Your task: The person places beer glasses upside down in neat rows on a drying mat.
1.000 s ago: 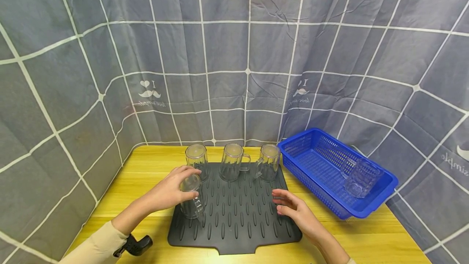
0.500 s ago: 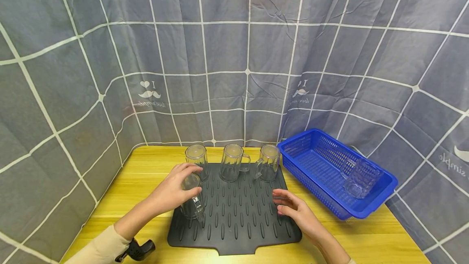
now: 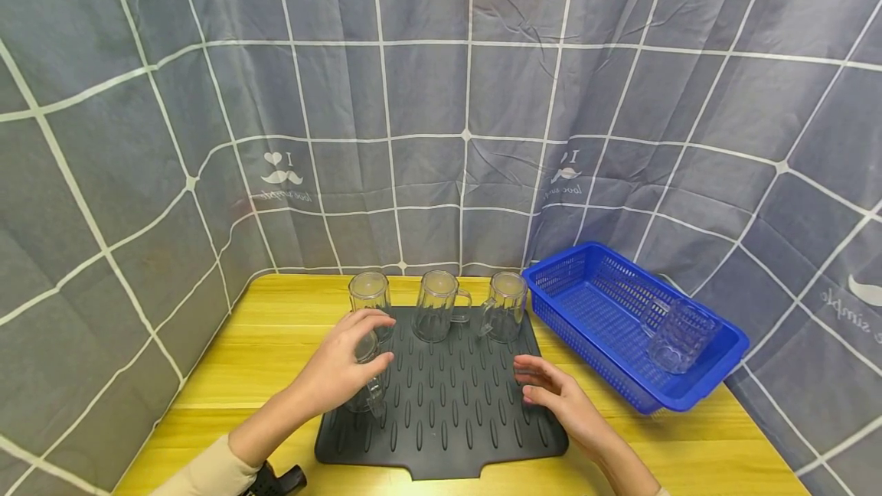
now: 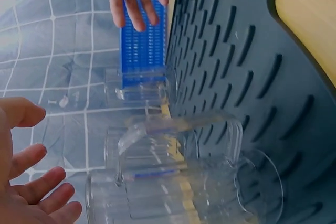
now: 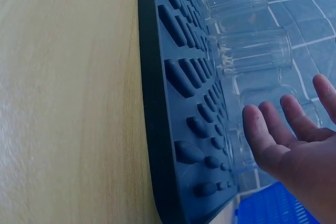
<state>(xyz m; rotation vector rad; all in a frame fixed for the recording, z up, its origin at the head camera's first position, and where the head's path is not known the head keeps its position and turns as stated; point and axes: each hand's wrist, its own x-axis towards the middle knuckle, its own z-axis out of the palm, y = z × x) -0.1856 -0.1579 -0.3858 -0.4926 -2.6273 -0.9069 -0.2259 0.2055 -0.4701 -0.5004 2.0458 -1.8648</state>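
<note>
My left hand hovers over the front-left glass mug, fingers loosely spread and holding nothing. In the left wrist view its fingertips stand apart from the mug's base. That mug stands upside down on the dark ribbed drying mat, handle turned toward the near right. Along the mat's far edge are three more upturned glass mugs: a left one, a middle one and a right one. Over the mat's right side my right hand is held with relaxed fingers, nothing in it.
A blue plastic basket stands on the wooden table at the right, with one glass mug lying inside. A grey checked curtain hangs behind and along both sides.
My left hand has drawn slightly right and nearer to me, off the top of the front-left mug. The mugs and my right hand have stayed in place.
</note>
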